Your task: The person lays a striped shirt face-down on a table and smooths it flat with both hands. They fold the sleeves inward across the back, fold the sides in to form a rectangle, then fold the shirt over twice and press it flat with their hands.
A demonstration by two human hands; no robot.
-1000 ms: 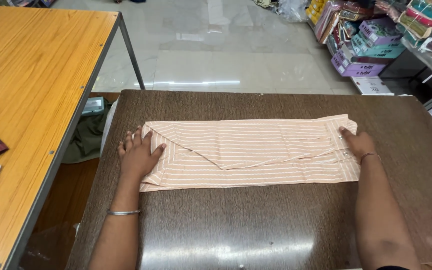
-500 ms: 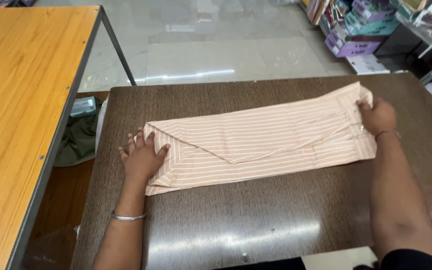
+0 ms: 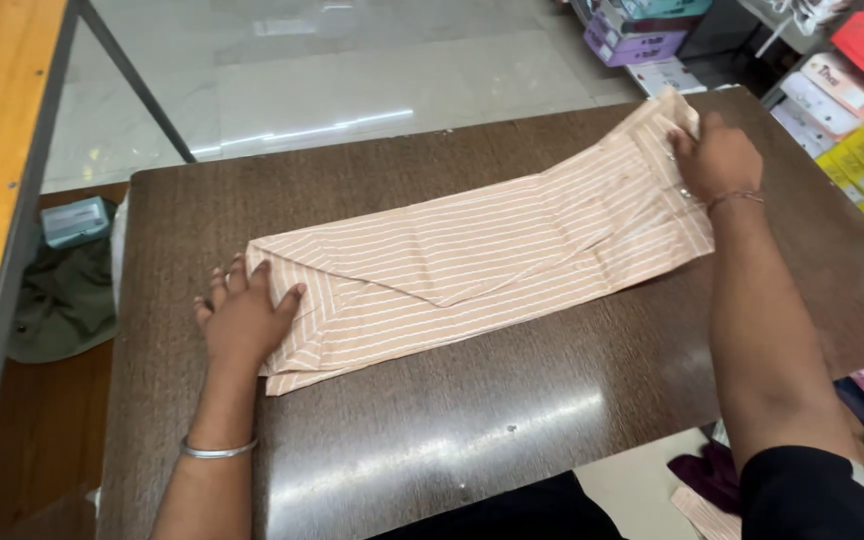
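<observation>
Dark wooden table [image 3: 512, 430] on which a folded peach striped cloth [image 3: 492, 255] is laid with its long axis left to right, its near-left end pressed flat under the spread left hand [image 3: 242, 320] and its far-right end pinched and raised by the right hand [image 3: 717, 160].

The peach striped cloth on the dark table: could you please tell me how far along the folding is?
Done: the peach striped cloth lies folded into a long band. In hand: the left hand presses one end flat, the right hand lifts the other. Left: that raised end is not yet folded over.
</observation>
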